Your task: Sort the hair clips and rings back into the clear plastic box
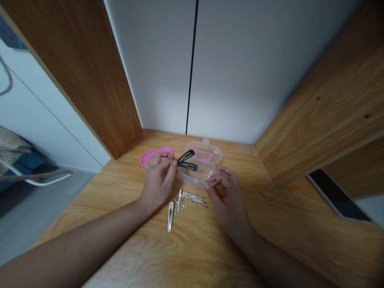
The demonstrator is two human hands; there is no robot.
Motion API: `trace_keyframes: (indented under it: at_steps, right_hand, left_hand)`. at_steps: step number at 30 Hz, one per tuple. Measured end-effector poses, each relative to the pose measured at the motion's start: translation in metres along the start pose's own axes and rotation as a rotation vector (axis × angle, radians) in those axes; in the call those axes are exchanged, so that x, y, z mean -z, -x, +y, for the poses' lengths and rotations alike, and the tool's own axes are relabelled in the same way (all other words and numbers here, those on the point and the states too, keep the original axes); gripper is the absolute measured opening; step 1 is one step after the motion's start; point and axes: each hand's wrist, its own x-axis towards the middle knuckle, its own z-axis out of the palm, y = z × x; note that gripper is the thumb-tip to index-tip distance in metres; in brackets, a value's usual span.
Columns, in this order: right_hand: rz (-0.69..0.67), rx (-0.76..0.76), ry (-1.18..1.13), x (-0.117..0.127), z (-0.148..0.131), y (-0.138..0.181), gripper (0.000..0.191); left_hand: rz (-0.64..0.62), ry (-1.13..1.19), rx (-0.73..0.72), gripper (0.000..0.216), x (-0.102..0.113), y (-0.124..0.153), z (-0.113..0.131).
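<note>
Left fingers [171,173] pinch black teardrop-shaped clips [191,166], right fingers [213,195] grip an open clear plastic box [195,183], silver metal clips [171,217] lying outside.

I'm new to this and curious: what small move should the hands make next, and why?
Probably lower the black hair clips into the clear box: the left hand pinches them at its open top, the right hand holds its end, and the lid is swung back.
</note>
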Motion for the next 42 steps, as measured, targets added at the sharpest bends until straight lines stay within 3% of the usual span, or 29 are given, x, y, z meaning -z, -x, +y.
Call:
trace_keyframes:
  at_steps: [7,23,32,35,39,41,42]
  right_hand:
    - [-0.010,0.001,0.007,0.000,-0.002,0.000,0.003]
    - [0.016,0.017,0.001,0.000,-0.003,0.000,0.002]
    - [0.042,0.055,0.023,-0.001,0.001,-0.001,0.019]
    - [0.080,0.078,0.073,0.001,-0.002,-0.001,0.026]
    - [0.197,0.153,0.090,0.005,-0.013,0.004,0.018]
    - [0.177,0.252,0.034,0.007,-0.019,0.007,0.014]
    - [0.104,0.304,0.005,0.008,-0.021,0.008,0.016]
  left_hand:
    - [-0.112,-0.151,-0.078,0.023,0.000,0.004,0.005]
    - [-0.171,-0.133,-0.077,0.025,0.004,0.006,0.009]
    - [-0.217,-0.104,-0.132,0.016,0.003,0.006,0.011]
    - [-0.215,-0.113,-0.128,0.017,0.001,0.007,0.009]
    - [-0.214,-0.124,-0.144,0.018,0.000,0.007,0.006]
    - [-0.215,-0.117,-0.141,0.018,-0.001,0.007,0.006]
    - [-0.214,-0.112,-0.141,0.018,-0.001,0.007,0.006]
